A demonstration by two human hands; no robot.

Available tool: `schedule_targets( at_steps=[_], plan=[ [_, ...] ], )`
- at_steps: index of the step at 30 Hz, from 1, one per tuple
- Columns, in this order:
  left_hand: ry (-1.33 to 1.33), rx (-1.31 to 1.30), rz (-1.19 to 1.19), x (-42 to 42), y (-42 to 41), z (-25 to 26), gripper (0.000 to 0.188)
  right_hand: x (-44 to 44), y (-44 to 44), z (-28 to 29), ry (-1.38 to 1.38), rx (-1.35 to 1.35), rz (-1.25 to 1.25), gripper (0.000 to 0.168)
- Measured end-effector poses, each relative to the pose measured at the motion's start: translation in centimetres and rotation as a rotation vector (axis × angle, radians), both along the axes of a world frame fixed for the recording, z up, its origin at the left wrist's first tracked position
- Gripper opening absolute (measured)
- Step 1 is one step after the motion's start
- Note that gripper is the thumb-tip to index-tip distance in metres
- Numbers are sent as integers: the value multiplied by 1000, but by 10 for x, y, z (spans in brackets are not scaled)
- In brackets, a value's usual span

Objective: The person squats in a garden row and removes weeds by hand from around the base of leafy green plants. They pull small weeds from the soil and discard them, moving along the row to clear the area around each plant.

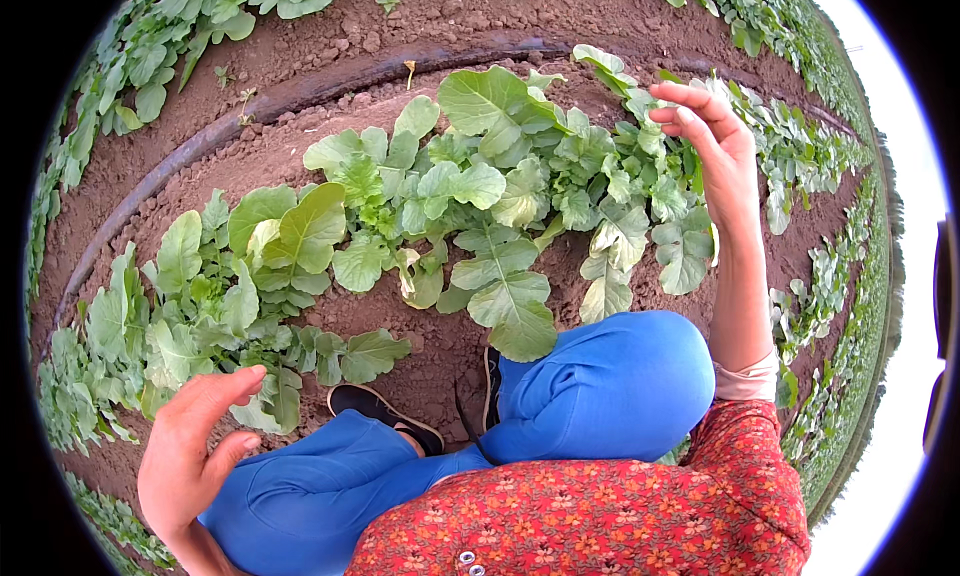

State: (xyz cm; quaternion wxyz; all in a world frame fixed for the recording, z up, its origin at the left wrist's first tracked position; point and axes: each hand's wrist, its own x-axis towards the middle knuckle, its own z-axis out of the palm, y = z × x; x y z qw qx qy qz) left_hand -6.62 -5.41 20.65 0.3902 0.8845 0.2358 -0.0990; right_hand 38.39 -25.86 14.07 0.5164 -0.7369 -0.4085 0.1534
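Observation:
A row of leafy green plants (pixel 450 193) with lobed leaves grows across the brown soil before me. My left hand (pixel 199 433) is raised beside my knee at lower left, near the leaves, its thumb and fingers apart and nothing between them. At upper right, my right hand (pixel 705 137) is held up over or beside the right part of the row, its fingers bent and apart from the thumb. It holds nothing that I can see. A few leaves (pixel 611 257) between the hands look pale and yellowed. One broad leaf (pixel 510 306) hangs against my blue trouser leg.
A dark irrigation hose (pixel 202 142) curves along the soil beyond the row. Further rows of similar plants (pixel 154 58) grow at upper left and on the right (pixel 802 148). My dark shoes (pixel 382 415) stand on the soil close to the row.

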Motion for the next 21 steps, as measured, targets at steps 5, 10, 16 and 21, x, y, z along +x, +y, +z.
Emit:
schedule_targets(
  at_steps=[5, 10, 16, 21],
  plan=[
    [-5, 37, 27, 2, 1, -7, 62, -30, -129, -109, 435, 42, -421, 17],
    [27, -19, -11, 15, -9, -9, 58, -69, -199, -203, 685, 54, -730, 18],
    [51, 5, -7, 20, -16, -7, 58, -57, -171, -200, 753, 28, -697, 49],
    [21, 31, -29, 19, -20, -5, 61, -42, -149, -165, 701, 25, -544, 53]
  ],
)
